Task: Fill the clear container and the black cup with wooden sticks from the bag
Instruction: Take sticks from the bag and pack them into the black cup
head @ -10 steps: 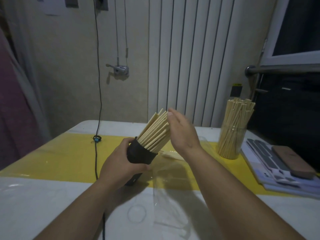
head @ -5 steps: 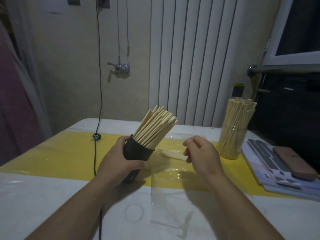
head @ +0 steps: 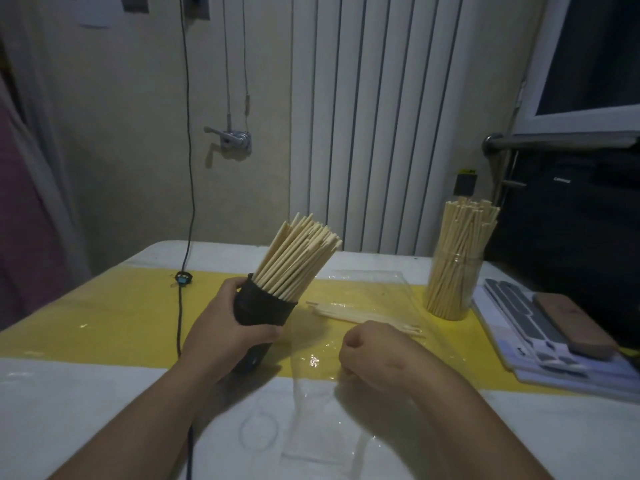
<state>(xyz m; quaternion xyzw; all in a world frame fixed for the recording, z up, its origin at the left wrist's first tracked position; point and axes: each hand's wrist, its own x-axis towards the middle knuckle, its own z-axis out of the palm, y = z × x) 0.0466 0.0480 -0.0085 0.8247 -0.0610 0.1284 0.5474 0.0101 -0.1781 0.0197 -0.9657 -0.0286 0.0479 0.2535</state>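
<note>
The left hand (head: 225, 329) has its fingers curled tight round the black cup (head: 264, 306), thumb across the near side, and holds it tilted toward the right edge of the table (head: 69, 403), about the middle of the surface. The cup is packed with wooden sticks (head: 298, 258) that fan out of its mouth. Its base is hidden behind the hand and in shadow, so I cannot tell whether it touches the table.

The right hand (head: 375, 355) lies knuckles-up on the clear bag (head: 374, 285), fingers folded under the palm. Whether they pinch the plastic or a stick I cannot tell.

Just beyond that hand a few loose sticks (head: 363, 315) lie flat in the bag. The bag's edges are hard to trace against the yellow strip.

The clear container (head: 453, 289) stands upright toward the far right corner, full of sticks. Beside it, at the right edge, a stack of papers (head: 540, 344) runs out of view. A black cable (head: 180, 306) crosses the table on the left.
</note>
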